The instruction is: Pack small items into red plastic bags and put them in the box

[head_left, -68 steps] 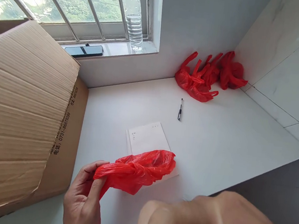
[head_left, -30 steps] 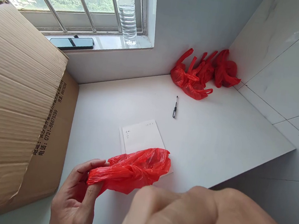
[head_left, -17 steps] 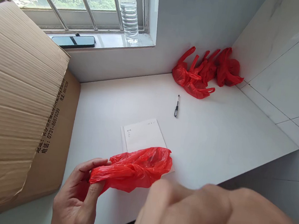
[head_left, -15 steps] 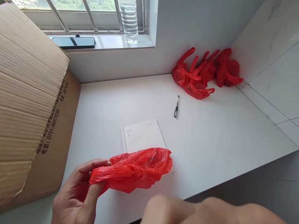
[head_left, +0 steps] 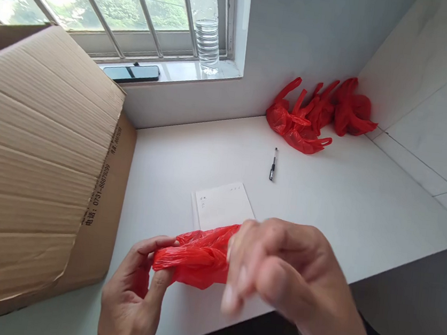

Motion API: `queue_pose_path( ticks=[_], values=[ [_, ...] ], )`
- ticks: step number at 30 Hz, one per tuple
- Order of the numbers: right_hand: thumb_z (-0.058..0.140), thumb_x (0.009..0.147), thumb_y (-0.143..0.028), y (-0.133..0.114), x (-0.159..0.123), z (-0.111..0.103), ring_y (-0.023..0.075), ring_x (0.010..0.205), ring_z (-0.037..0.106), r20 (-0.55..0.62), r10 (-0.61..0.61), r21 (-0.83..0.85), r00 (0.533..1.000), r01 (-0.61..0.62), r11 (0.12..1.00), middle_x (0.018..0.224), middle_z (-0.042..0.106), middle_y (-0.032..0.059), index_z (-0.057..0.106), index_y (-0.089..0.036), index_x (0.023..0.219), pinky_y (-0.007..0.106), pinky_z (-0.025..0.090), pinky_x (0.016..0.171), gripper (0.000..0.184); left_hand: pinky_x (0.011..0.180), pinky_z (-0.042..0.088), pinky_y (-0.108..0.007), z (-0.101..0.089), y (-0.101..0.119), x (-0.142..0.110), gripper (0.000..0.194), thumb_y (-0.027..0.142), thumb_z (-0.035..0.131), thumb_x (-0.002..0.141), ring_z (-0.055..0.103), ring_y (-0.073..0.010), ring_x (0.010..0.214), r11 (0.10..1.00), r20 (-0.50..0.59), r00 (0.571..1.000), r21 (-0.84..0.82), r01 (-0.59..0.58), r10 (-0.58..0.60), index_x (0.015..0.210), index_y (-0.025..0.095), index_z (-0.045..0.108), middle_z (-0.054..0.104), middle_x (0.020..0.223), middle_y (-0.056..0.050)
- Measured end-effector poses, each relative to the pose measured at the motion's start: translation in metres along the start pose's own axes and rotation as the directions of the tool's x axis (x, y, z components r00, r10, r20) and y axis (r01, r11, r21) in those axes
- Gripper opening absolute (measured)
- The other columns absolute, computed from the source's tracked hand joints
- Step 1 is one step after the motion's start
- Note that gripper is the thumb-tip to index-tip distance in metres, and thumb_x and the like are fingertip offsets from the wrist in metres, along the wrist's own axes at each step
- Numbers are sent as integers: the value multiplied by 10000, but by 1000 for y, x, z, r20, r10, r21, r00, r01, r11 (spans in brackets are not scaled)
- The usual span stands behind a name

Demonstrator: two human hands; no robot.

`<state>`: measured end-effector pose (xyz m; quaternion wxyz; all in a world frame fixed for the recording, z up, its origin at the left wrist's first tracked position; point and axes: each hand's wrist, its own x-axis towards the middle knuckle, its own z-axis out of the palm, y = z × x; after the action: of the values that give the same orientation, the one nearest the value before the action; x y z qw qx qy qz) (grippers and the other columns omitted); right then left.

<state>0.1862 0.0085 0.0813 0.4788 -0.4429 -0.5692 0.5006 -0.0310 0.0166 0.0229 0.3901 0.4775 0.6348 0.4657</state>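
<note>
Person's L hand, lower ctr-left, has a red plastic bag pinched at its L end btwn thumb & fingers; grip narrow, holding gathered plastic. R hand is blurred, fingers bent, thumb twd the camera, in front of the bag's R end; can't tell if it touches the bag or how tight its grip is. Bag is over the near edge of a white notebook w/ a few small handwritten marks, on the white worktop; can't tell if bag rests on it. Black-and-clear pen lies beyond, to the R of the notebook. Other red bags sit bunched at the back R, nr the corner. Big cardboard box on the L, printed w/ a tel. no. Phone & part-full water bottle, upright, on the windowsill.
</note>
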Motion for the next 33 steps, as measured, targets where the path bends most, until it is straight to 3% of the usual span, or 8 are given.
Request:
queue_pose_path(
  ticks=[4,10,15,19,22,26,29,33],
  values=[
    [668,997,-406,37,18,7,205,952,680,56,133,-57,990,-129,990,1028,719,6,701,-263,988,361,554,852,148,783,591,-300,-2,5,-4,300,449,757,829,706,-261,965,999,53,999,47,-7,5,1031,230,722,737,1050,-65],
    [608,980,-225,62,18,6,199,964,646,228,237,-233,944,-184,955,982,689,-11,647,-292,1255,360,526,871,286,743,586,-268,-2,2,-4,283,484,695,901,680,-242,988,994,83,996,-103,47,-39,1002,222,727,723,1061,-63],
    [544,1041,-365,60,11,-3,212,1039,626,112,285,-193,952,-260,946,1137,671,14,640,-312,1290,382,508,917,273,855,551,-251,-5,-4,-2,280,505,683,910,647,-227,1072,960,-11,990,-249,131,-138,944,229,718,719,1031,-34],
    [534,1041,-497,60,8,-6,224,1114,590,-9,296,-180,955,-293,939,1209,647,12,634,-338,1310,395,472,969,328,938,529,-268,-9,-8,-2,293,525,656,926,630,-222,1121,968,-24,991,-218,121,-130,962,245,733,730,1079,-34],
    [625,992,-519,58,9,-2,223,979,609,71,299,-211,952,-279,937,994,645,-5,649,-339,1279,386,486,882,339,929,538,-290,-10,-7,-2,301,528,647,931,644,-232,1082,979,22,996,-188,84,-81,1004,253,745,738,1049,-50],
    [608,994,-344,55,13,4,204,843,594,129,218,-275,967,-176,945,862,635,-16,700,-279,949,372,470,776,121,802,547,-293,-10,2,-4,308,525,649,921,643,-257,1025,999,62,998,-41,-23,25,1075,281,759,710,1075,-66],
    [588,1005,-357,56,15,6,223,960,597,92,178,-299,980,-143,943,1013,667,11,677,-261,1015,399,479,860,132,848,530,-315,-12,9,-8,285,529,653,909,612,-258,1021,985,-52,991,130,-112,120,1054,327,791,647,1092,-57],
    [690,938,-364,59,15,9,260,1095,588,178,236,-332,955,-167,928,1159,650,49,503,-258,1459,458,473,987,563,842,559,-355,-16,12,-12,323,554,689,869,631,-241,870,990,-77,992,109,-92,100,1067,328,809,645,940,-45]
  ],
)
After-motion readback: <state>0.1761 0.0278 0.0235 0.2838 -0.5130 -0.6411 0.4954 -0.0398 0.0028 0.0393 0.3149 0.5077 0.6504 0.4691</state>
